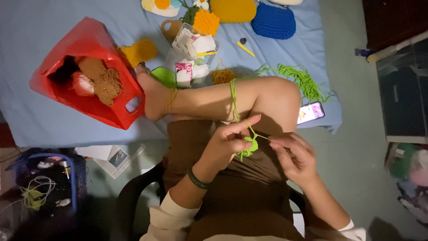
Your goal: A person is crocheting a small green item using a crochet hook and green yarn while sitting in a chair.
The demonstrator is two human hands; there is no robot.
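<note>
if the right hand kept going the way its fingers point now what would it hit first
The right hand points left toward the small green crochet piece pinched in the left hand. It would probably meet that piece first, then the left hand's fingers, though depth is hard to judge from above.

Light uneven; brightest over the upper half, where the blue bedsheet (35, 40) and red bag (89, 76) are well lit and saturated; falls off steeply toward the lower left and bottom edge, where the basket (49, 178) and black chair (133, 192) sink into murk; right side dim too, dark cabinet (401, 98) nearly featureless. Soft shadow under the raised leg (223, 98). Phone screen (310, 112) glows, slightly blown out. Left hand (227, 143) and right hand (294, 156) slightly soft; lower corners smeared, noisy.
</note>
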